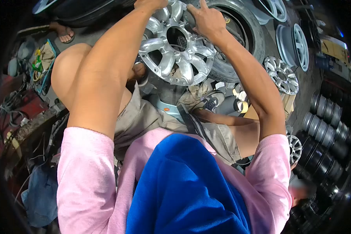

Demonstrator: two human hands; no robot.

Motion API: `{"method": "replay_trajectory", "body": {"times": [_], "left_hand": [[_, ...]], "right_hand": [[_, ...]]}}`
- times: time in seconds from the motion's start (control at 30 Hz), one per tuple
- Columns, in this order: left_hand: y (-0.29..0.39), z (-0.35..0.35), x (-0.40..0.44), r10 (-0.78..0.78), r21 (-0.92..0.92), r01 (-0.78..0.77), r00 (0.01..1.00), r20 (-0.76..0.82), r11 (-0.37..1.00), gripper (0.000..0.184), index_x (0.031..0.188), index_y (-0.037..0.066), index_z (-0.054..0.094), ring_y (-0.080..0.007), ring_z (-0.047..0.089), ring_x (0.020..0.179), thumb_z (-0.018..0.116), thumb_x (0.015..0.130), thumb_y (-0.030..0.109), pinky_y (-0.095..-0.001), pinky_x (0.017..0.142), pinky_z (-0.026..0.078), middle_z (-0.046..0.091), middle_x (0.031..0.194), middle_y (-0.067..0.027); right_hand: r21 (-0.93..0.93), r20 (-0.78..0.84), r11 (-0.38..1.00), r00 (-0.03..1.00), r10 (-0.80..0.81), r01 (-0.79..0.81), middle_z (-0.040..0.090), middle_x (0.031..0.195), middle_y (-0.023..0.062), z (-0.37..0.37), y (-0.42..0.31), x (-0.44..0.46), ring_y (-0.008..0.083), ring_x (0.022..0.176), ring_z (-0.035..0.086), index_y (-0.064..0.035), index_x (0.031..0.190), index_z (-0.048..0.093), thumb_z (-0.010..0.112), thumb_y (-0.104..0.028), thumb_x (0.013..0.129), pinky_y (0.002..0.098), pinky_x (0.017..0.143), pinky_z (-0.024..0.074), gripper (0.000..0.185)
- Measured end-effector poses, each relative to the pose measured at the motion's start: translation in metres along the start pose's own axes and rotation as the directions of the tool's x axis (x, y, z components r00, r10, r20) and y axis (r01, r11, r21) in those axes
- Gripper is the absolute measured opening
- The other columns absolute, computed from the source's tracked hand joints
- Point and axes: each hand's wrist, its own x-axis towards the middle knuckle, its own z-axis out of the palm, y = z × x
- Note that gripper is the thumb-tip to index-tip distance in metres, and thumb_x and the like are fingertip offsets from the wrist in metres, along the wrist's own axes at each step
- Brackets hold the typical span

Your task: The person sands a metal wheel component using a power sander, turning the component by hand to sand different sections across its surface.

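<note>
A bare silver alloy wheel (187, 72) with several spokes and a round centre hole lies tilted in front of me, between my knees. My left hand (151, 4) is at its far left edge, and the frame's top cuts off its fingers. At the wheel's upper right is my right hand (208, 19), with a dull grey patch between its thumb and forefinger that I cannot make out. Beneath the wheel stands a dark round support, mostly hidden. A tyre (257, 43) lies just behind the wheel on the right.
More wheels stand to the right: a pale blue-grey rim (300, 46) and a silver wheel (281, 76). Stacked dark rims (323, 124) line the far right. A yellow tape roll (243, 107) lies near my shoe. Cables and rags clutter the left. Another person's foot (65, 33) shows upper left.
</note>
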Motion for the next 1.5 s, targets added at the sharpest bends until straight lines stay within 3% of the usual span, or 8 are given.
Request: {"method": "replay_trajectory", "body": {"times": [0.43, 0.53, 0.67, 0.8, 0.97, 1.03, 1.37, 1.5], "left_hand": [[-0.007, 0.006, 0.001, 0.074, 0.044, -0.071, 0.994, -0.086, 0.997, 0.05, 0.12, 0.007, 0.076, -0.0281, 0.069, 0.119, 0.063, 0.092, 0.046, -0.0409, 0.1, 0.054, 0.073, 0.125, -0.0152], [-0.005, 0.001, -0.003, 0.013, -0.016, -0.012, 1.0, 0.018, 1.0, 0.048, 0.116, 0.007, 0.078, -0.0263, 0.072, 0.114, 0.062, 0.093, 0.046, -0.0397, 0.097, 0.055, 0.076, 0.118, -0.0133], [-0.01, 0.014, 0.012, 0.054, 0.061, -0.047, 0.992, -0.114, 0.997, 0.046, 0.107, 0.007, 0.079, -0.024, 0.076, 0.102, 0.061, 0.093, 0.047, -0.038, 0.092, 0.057, 0.079, 0.103, -0.0099], [-0.002, 0.001, -0.009, -0.005, 0.036, 0.004, 1.0, 0.012, 0.999, 0.053, 0.11, 0.007, 0.079, -0.0236, 0.076, 0.099, 0.061, 0.094, 0.054, -0.038, 0.091, 0.058, 0.08, 0.1, -0.0091], [-0.006, 0.007, 0.007, 0.035, 0.09, -0.03, 0.998, -0.054, 0.995, 0.059, 0.11, 0.006, 0.079, -0.0248, 0.076, 0.098, 0.061, 0.093, 0.059, -0.0384, 0.09, 0.058, 0.08, 0.099, -0.0103], [-0.008, 0.009, 0.009, -0.006, 0.054, 0.008, 0.999, -0.036, 0.999, 0.058, 0.109, 0.006, 0.079, -0.025, 0.076, 0.097, 0.06, 0.094, 0.059, -0.0385, 0.089, 0.058, 0.079, 0.099, -0.0106], [-0.011, 0.007, 0.006, 0.025, 0.006, -0.025, 1.0, -0.019, 1.0, 0.056, 0.108, 0.002, 0.078, -0.0278, 0.076, 0.096, 0.06, 0.091, 0.053, -0.0401, 0.087, 0.057, 0.079, 0.098, -0.014], [-0.012, 0.01, 0.013, 0.037, 0.034, -0.036, 0.999, -0.031, 0.999, 0.058, 0.11, 0.002, 0.078, -0.0286, 0.076, 0.096, 0.06, 0.09, 0.054, -0.0408, 0.088, 0.057, 0.078, 0.101, -0.0152]], "right_hand": [[-0.061, 0.033, 0.989, 0.99, -0.136, 0.138, 0.064, 0.109, 0.0205, 0.005, -0.004, 0.0, 0.0331, 0.089, 0.073, -0.0109, 0.114, 0.07, 0.064, -0.012, 0.086, 0.0438, 0.072, 0.0582, 0.028], [-0.026, -0.037, 0.993, 0.992, -0.119, 0.118, 0.064, 0.11, 0.0204, 0.008, -0.004, 0.0, 0.0334, 0.088, 0.073, -0.0115, 0.115, 0.069, 0.064, -0.012, 0.086, 0.044, 0.071, 0.0582, 0.029], [-0.027, -0.001, 0.989, 0.989, -0.148, 0.148, 0.064, 0.112, 0.0209, 0.001, -0.004, -0.003, 0.034, 0.088, 0.073, -0.0123, 0.116, 0.069, 0.064, -0.012, 0.086, 0.0444, 0.072, 0.0583, 0.031], [-0.043, 0.141, 0.999, 0.99, -0.007, 0.013, 0.061, 0.127, 0.0226, -0.019, -0.006, -0.011, 0.0342, 0.092, 0.073, -0.0151, 0.134, 0.061, 0.092, -0.031, 0.066, 0.0451, 0.076, 0.0593, 0.077], [-0.056, 0.203, 0.998, 0.979, 0.025, -0.014, 0.06, 0.131, 0.0264, -0.015, -0.001, -0.017, 0.0385, 0.1, 0.071, -0.0112, 0.136, 0.06, 0.088, -0.032, 0.071, 0.0468, 0.085, 0.0585, 0.074], [0.048, 0.039, 0.999, 0.999, -0.022, 0.02, 0.055, 0.131, 0.0184, -0.005, 0.016, -0.033, 0.047, 0.092, 0.071, -0.029, 0.146, 0.047, 0.086, -0.042, 0.076, 0.0528, 0.079, 0.0609, 0.081], [0.104, -0.054, 0.988, 0.993, -0.108, 0.113, 0.054, 0.13, 0.0117, 0.009, 0.082, -0.079, 0.0373, 0.099, 0.07, -0.0364, 0.148, 0.044, 0.084, -0.043, 0.079, 0.0479, 0.084, 0.0606, 0.08], [0.119, -0.033, 0.966, 0.973, -0.228, 0.23, 0.053, 0.13, 0.0093, 0.01, 0.068, -0.072, 0.0344, 0.106, 0.068, -0.0353, 0.148, 0.044, 0.087, -0.029, 0.075, 0.0443, 0.084, 0.0603, 0.085]]}}
